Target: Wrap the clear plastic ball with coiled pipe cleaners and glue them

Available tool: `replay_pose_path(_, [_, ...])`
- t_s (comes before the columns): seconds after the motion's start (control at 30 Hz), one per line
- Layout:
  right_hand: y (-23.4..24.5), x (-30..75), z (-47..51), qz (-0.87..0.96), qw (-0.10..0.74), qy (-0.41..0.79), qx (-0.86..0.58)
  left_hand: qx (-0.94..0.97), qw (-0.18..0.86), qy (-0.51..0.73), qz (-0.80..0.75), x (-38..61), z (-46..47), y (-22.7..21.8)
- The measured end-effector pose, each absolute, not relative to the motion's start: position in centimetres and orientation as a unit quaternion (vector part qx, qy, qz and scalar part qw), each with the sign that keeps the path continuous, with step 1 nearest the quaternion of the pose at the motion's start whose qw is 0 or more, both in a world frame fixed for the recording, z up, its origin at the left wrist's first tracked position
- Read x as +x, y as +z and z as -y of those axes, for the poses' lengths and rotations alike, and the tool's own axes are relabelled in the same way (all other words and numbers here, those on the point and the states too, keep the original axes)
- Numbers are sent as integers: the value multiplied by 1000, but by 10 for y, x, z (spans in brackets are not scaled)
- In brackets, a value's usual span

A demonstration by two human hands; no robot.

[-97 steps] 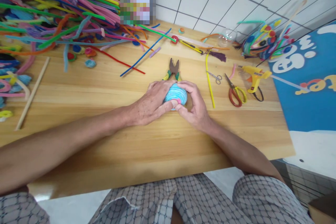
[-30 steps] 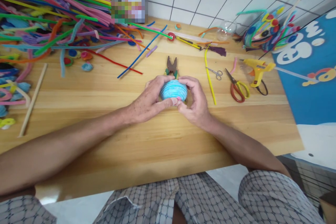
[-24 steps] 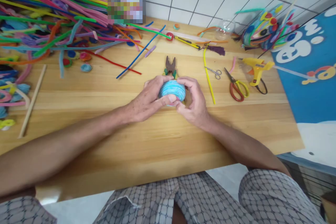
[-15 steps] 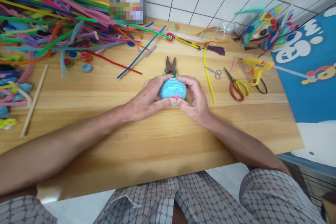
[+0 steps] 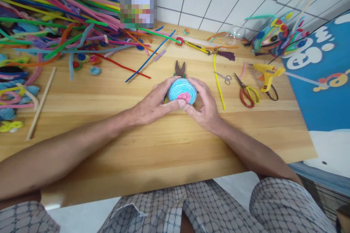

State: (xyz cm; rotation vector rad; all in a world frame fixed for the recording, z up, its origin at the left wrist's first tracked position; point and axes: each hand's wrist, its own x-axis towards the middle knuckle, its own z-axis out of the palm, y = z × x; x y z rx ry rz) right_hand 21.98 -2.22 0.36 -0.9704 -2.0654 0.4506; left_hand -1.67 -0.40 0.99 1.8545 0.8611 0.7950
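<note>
A round, coiled pipe-cleaner ball, light blue with a pink spiral at its near side, is held between both palms above the table. My left hand curves round its left side, the thumb pressing near the pink part. My right hand wraps the right side, its thumb tip meeting the left one at the bottom of the ball. Just beyond the ball lie pliers with dark jaws pointing away; their handles are mostly hidden by the ball and hands.
Many colourful pipe cleaners heap at the back left. To the right lie a yellow pipe cleaner, small scissors, larger scissors and a yellow glue gun. A wooden stick lies at left; a utility knife is at the back.
The ball has tilted in my hands, so more of its pink spiral now faces me. Both hands keep their hold. The whole view has shifted slightly.
</note>
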Motion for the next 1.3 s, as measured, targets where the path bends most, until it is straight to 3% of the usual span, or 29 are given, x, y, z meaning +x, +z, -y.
replay_pose_path(0.63, [2, 224, 19, 818, 393, 178, -382, 720, 483, 356, -349, -16, 5, 5])
replay_pose_path(1.3, [-5, 233, 20, 830, 353, 202, -382, 741, 419, 366, -376, -9, 10, 3])
